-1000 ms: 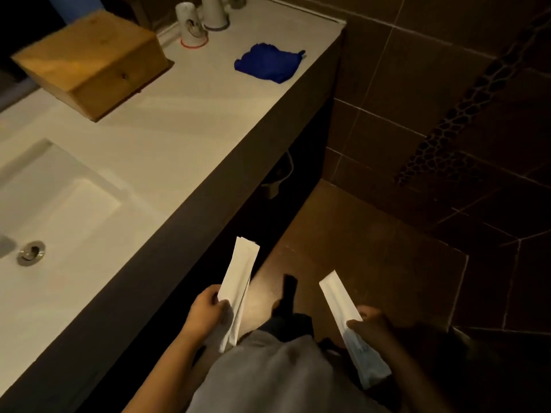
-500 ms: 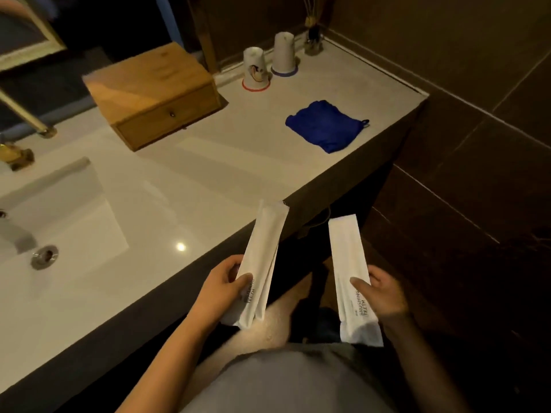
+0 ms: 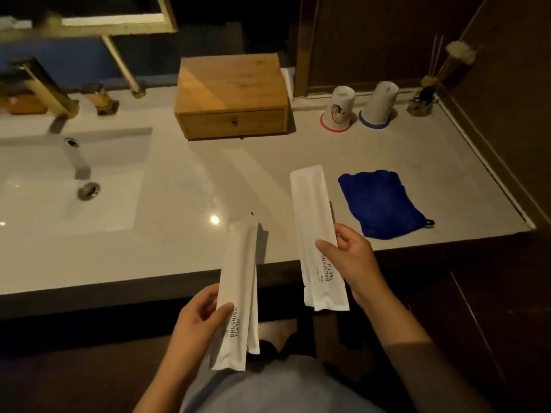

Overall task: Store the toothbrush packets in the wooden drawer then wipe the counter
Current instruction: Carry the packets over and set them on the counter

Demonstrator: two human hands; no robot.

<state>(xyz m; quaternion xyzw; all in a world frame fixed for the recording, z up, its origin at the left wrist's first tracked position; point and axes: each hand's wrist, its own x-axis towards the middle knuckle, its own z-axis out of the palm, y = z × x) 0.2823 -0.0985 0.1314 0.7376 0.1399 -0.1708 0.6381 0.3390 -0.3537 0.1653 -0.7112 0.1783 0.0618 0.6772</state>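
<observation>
The view has swung to face the counter (image 3: 179,186) squarely, and both hands have come up. The left hand (image 3: 199,320) is gripping white toothbrush packets (image 3: 238,281) above the counter's edge. The right hand (image 3: 351,260) is pinching more packets (image 3: 316,228). The wooden drawer (image 3: 232,123) is sitting shut behind, a blue cloth (image 3: 378,202) lying right.
</observation>
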